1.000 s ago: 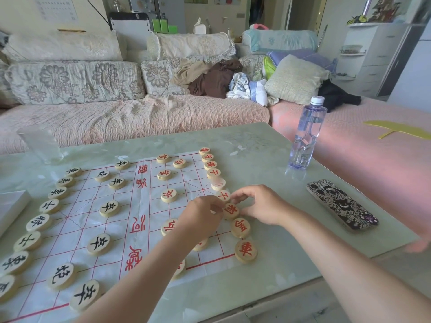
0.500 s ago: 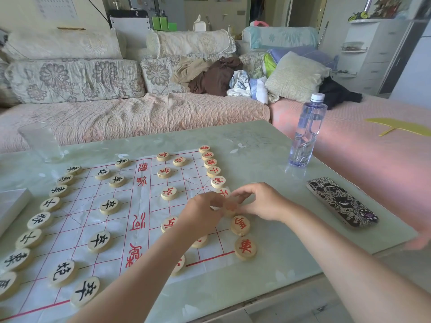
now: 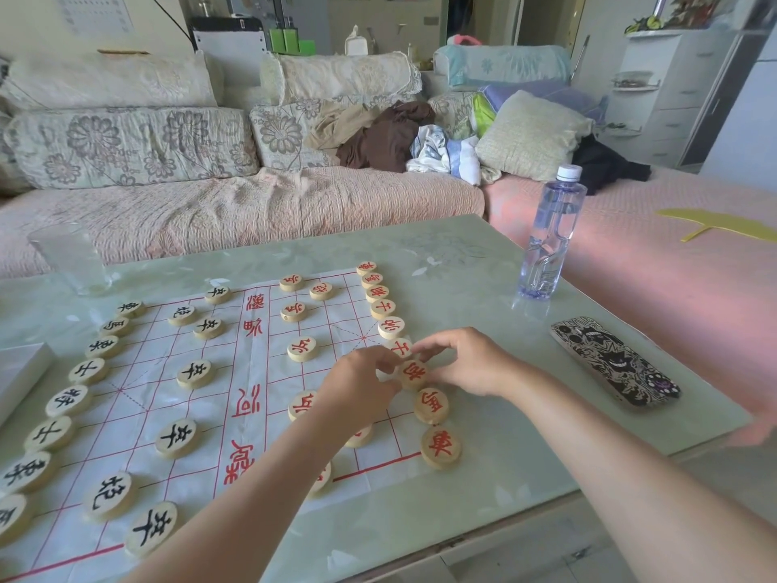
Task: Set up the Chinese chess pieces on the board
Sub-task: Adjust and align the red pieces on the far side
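Two-handed grip: left hand and right hand pinch one red piece on the board; six more reds beyond the grip, two reds nearer.

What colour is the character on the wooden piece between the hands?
Red; the round wooden piece shows best in head view.

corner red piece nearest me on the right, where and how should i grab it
Pinch the corner piece by its rim from straight above, thumb and finger on its left and right edges. It lies flat, face up, so only the rim offers purchase. The next piece sits close on its far side, so a left-right pinch probably fits best.
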Demonstrator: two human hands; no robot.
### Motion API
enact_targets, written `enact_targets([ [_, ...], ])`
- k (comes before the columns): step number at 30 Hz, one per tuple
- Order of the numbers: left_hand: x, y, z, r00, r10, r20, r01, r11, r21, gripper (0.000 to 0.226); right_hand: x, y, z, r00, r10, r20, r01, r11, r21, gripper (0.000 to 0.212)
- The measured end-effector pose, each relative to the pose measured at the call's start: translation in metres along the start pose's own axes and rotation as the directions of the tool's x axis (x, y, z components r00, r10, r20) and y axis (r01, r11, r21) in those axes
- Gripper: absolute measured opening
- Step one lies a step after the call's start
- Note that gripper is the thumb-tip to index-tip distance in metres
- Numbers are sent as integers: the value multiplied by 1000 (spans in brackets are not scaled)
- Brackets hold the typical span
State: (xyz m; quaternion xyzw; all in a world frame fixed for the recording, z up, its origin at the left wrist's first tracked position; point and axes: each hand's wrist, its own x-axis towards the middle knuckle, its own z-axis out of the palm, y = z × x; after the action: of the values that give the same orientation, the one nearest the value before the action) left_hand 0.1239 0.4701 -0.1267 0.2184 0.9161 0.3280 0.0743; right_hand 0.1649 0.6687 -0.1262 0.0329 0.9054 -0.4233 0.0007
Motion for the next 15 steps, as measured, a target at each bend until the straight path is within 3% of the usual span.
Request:
enact_targets([
  [15,2,2,5,1000,12,-27,-12,1000,4,30,3,-2,1,999,-8,39,8,1000,0,41],
])
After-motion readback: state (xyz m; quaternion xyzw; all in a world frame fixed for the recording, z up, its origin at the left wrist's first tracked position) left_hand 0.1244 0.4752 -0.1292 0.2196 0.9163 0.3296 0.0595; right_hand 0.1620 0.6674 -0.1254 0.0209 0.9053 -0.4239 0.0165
